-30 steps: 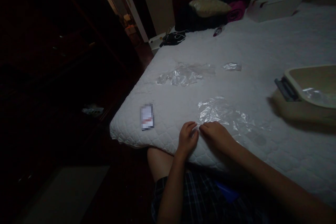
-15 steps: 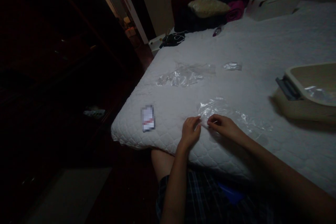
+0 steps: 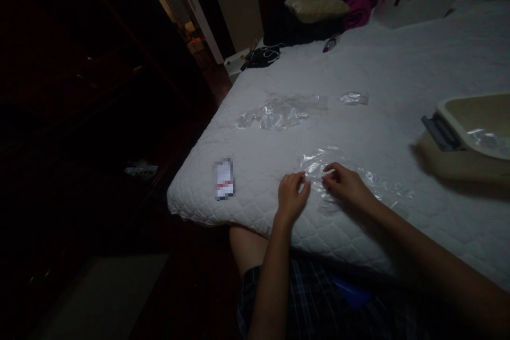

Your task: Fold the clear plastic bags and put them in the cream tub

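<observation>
A clear, crinkled plastic bag (image 3: 319, 159) lies spread over the white quilted bed (image 3: 255, 170) in front of me. My left hand (image 3: 294, 196) is at the bag's near left edge, its fingers curled and the fingertips on the plastic. Just to the right, over the bag, is my right hand (image 3: 346, 183). Its index finger and thumb are apart, with nothing plainly seen between them. The part of the bag under my right hand and forearm is hidden.
Another flattened plastic bag (image 3: 274, 114) and a small plastic piece (image 3: 354, 98) lie farther back. A cream bin (image 3: 450, 164) with a grey handle stands at right, plastic inside. A blurred phone-like item (image 3: 224, 179) lies left. A white box (image 3: 418, 8) and a pillow (image 3: 316, 8) are behind.
My right hand has shifted slightly right and up, and its pinched fingers have parted. My left hand has moved a little right, its thumb nearer the fingertips.
</observation>
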`<action>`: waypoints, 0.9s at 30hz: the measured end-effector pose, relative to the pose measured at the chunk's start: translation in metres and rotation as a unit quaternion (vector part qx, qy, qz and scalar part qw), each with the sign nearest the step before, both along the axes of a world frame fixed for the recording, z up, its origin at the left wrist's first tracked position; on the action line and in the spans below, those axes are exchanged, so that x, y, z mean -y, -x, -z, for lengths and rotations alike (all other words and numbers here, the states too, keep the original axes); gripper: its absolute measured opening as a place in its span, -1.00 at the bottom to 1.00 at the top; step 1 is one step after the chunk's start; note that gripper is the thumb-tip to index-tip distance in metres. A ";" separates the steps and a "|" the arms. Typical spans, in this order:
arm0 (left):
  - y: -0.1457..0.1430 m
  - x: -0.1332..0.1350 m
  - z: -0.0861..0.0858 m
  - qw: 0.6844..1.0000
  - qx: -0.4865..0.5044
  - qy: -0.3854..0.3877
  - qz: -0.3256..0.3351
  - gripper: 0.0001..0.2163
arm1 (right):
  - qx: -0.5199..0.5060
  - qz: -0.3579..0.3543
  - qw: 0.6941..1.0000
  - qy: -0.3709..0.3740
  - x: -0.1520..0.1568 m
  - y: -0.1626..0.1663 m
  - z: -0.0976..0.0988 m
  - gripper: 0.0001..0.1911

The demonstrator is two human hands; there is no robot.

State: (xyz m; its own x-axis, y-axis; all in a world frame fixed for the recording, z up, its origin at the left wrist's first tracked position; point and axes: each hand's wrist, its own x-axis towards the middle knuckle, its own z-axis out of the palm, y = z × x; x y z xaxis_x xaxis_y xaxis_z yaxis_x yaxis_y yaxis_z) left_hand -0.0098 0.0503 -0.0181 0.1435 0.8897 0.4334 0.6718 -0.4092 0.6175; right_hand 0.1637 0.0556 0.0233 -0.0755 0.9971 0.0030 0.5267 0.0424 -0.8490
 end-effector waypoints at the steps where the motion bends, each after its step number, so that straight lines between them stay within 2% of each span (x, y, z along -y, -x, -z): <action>1: 0.000 0.001 0.000 1.000 -0.018 -0.008 0.004 -0.75 | 0.026 0.001 1.000 -0.009 -0.001 -0.001 0.001 -0.75; 7: -0.003 0.003 0.005 0.995 -0.081 -0.056 -0.007 -0.69 | 0.155 -0.020 0.983 -0.094 -0.003 -0.006 0.004 -0.83; 10: -0.003 0.004 0.005 0.992 -0.088 -0.086 -0.011 -0.71 | 0.183 -0.006 0.975 -0.128 -0.004 -0.006 0.000 -0.87; 14: -0.004 0.008 0.006 0.985 -0.117 -0.126 0.003 -0.83 | 0.166 -0.046 0.977 -0.128 -0.007 -0.006 -0.004 -0.87; 17: -0.005 0.009 0.008 0.974 -0.161 -0.153 0.041 -0.87 | 0.201 -0.101 0.968 -0.110 -0.009 -0.007 -0.001 -0.83; 20: -0.004 0.008 0.010 0.970 -0.176 -0.156 0.060 -0.88 | 0.233 -0.118 0.961 -0.095 -0.011 -0.009 0.004 -0.79; 24: -0.003 0.008 0.012 0.973 -0.157 -0.160 0.062 -0.88 | 0.175 -0.093 0.975 -0.099 -0.009 -0.014 0.002 -0.77; 27: -0.002 0.010 0.011 0.971 -0.141 -0.183 0.059 -0.87 | 0.136 -0.105 0.978 -0.121 -0.001 -0.022 -0.007 -0.77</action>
State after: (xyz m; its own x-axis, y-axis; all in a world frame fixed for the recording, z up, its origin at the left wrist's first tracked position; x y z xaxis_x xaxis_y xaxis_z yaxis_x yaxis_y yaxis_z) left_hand -0.0076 0.0403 -0.0295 0.3945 0.6535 0.6460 0.7284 -0.6510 0.2138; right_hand 0.1854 0.0565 0.0300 -0.3090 0.9324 0.1875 0.6901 0.3555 -0.6304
